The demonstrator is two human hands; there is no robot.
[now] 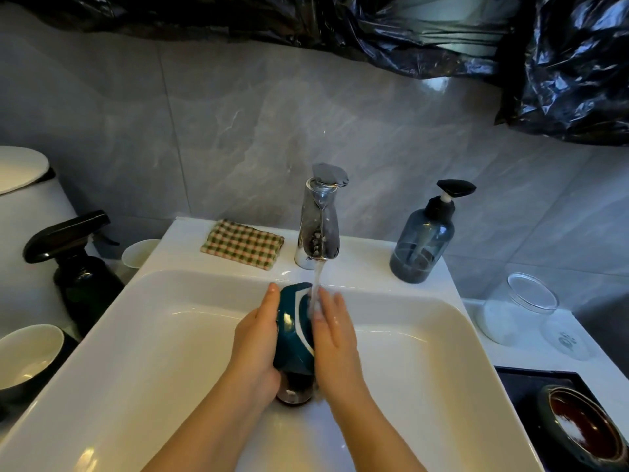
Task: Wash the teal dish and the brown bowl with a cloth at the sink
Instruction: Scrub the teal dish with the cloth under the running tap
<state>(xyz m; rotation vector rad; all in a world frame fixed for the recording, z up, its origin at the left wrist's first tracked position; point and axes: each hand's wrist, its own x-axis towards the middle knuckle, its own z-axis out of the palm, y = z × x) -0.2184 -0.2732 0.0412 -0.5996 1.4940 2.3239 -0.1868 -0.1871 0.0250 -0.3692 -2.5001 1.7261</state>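
Over the white sink [177, 338], my left hand [257, 342] grips the teal dish [292, 338] on edge, its underside facing me. Water runs from the chrome tap [318, 226] onto the dish's top rim. My right hand [332, 332] lies flat against the dish's right side with straight fingers, wet from the stream. The checked cloth [243, 243] lies folded on the sink's back ledge, left of the tap, with neither hand on it. The brown bowl [583, 427] sits on a dark surface at the lower right.
A blue soap pump bottle [423, 243] stands right of the tap. A glass jar [517, 308] lies beyond the sink's right edge. At the left are a dark spray bottle [76, 260], a white cup [139, 253] and a white-lined bowl [29, 356]. The drain [294, 393] lies under the dish.
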